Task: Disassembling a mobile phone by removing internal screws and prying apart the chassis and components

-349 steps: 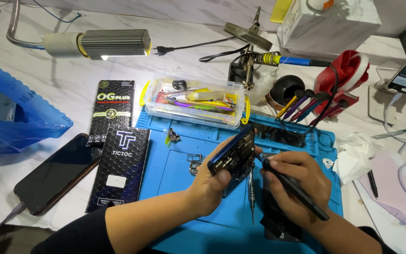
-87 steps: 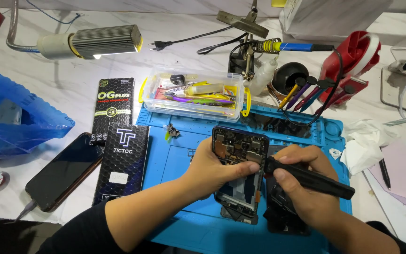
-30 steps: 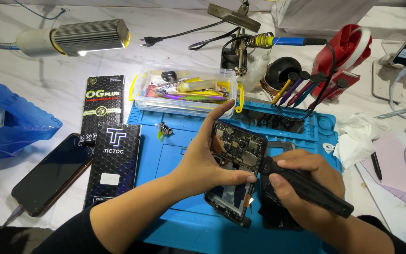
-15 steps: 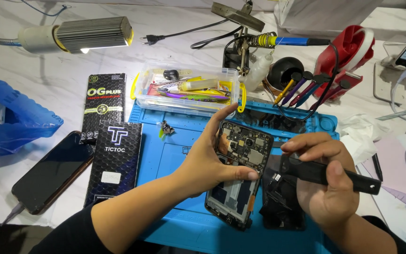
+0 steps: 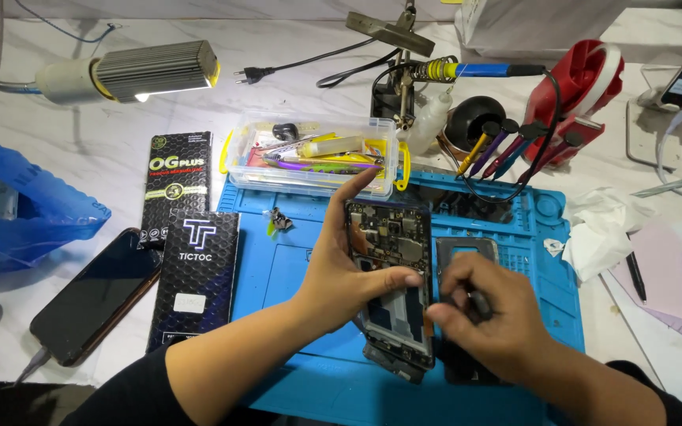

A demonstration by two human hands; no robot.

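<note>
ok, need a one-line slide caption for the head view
Left hand holds an opened phone upright over a blue work mat while the right hand grips a dark tool beside it.

Blue mat [image 5: 294,268], clear tool box [image 5: 309,158], lamp [image 5: 132,71], perhaps soldering iron [image 5: 475,71]

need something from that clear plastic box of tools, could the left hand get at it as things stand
Probably not at once: the left hand is gripping the opened phone. The clear plastic box stands just beyond its raised forefinger, lid off, nothing between, so it looks reachable once the phone is put down.
</note>
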